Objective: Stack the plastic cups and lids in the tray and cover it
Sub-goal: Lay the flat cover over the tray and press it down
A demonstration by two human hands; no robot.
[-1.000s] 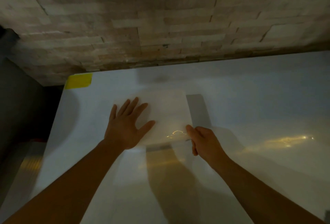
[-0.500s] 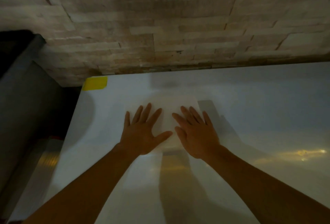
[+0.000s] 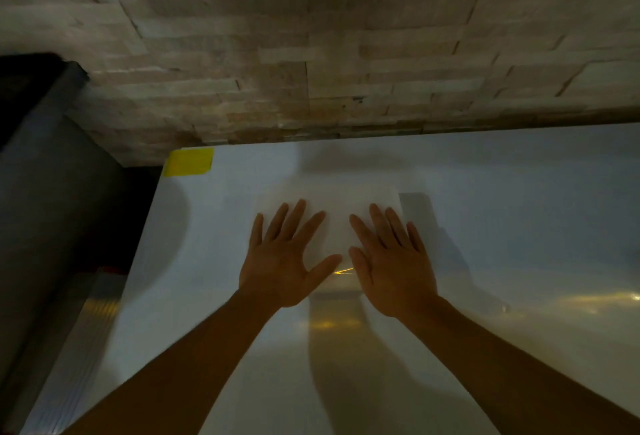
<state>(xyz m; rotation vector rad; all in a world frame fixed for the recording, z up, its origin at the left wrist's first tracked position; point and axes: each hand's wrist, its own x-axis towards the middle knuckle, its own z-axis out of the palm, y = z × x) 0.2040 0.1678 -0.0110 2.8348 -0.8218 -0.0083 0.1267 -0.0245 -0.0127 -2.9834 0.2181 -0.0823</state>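
Two hands [image 3: 337, 261] press flat on one cover [image 3: 332, 213].

Pale white square plastic cover [image 3: 341, 216] on glossy white counter [image 3: 519, 226]; yellow tape patch [image 3: 188, 162] at counter's far left corner; beige staggered stone-strip wall [image 3: 346, 53] behind counter.

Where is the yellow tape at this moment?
In the head view, the yellow tape sits on the white table's far left corner, by the stone wall, left of the covered tray.
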